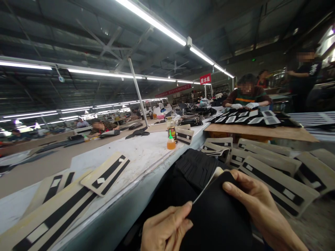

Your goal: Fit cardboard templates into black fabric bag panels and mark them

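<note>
A black panel (222,212) with a pale layer along its far edge is held between my two hands, low in the view. My left hand (167,226) is closed in a pinch on the panel's left edge. Thumb and fingers of my right hand (256,200) pinch its top right corner, where the pale underside shows. Just beyond the panel lies a stack of black pieces (195,165). The lower part of the panel runs out of the frame.
Beige panels with black strips (106,174) lie on the white table (146,153). More beige panels (280,184) lean at right. A small bottle of amber liquid (171,142) stands near the table's edge. A gloved co-worker (246,96) handles pieces at a wooden board (261,131).
</note>
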`<state>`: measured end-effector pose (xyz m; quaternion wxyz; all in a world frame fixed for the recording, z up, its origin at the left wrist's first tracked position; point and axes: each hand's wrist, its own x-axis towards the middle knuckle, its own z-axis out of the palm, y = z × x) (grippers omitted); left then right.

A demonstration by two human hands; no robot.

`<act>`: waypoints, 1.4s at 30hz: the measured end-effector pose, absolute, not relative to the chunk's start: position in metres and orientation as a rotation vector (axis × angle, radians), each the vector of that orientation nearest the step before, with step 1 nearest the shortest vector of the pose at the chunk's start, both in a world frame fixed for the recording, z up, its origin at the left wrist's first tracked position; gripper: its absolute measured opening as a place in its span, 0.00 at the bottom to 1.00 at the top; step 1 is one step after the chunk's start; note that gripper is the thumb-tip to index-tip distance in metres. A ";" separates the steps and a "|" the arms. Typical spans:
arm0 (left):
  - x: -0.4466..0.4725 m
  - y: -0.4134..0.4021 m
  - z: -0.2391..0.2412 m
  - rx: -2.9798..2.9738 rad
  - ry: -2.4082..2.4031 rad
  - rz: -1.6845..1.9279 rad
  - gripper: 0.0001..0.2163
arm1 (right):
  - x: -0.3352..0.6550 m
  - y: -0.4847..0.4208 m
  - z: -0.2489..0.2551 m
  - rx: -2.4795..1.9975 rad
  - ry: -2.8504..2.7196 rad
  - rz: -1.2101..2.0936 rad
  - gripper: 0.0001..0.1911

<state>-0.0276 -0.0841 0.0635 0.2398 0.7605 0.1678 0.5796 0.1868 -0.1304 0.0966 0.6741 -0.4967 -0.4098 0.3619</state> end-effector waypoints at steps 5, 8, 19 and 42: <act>-0.021 -0.081 0.067 2.066 0.437 1.574 0.17 | 0.178 -0.136 0.099 -1.091 -1.089 0.729 0.23; -0.017 -0.084 0.070 2.023 0.432 1.625 0.19 | 0.175 -0.138 0.099 -1.111 -1.075 0.729 0.22; -0.017 -0.083 0.066 1.969 0.425 1.589 0.10 | 0.179 -0.132 0.093 -1.202 -1.040 0.913 0.26; -0.005 -0.078 0.078 1.465 0.774 1.183 0.05 | 0.177 -0.140 0.099 -1.192 -1.527 0.207 0.14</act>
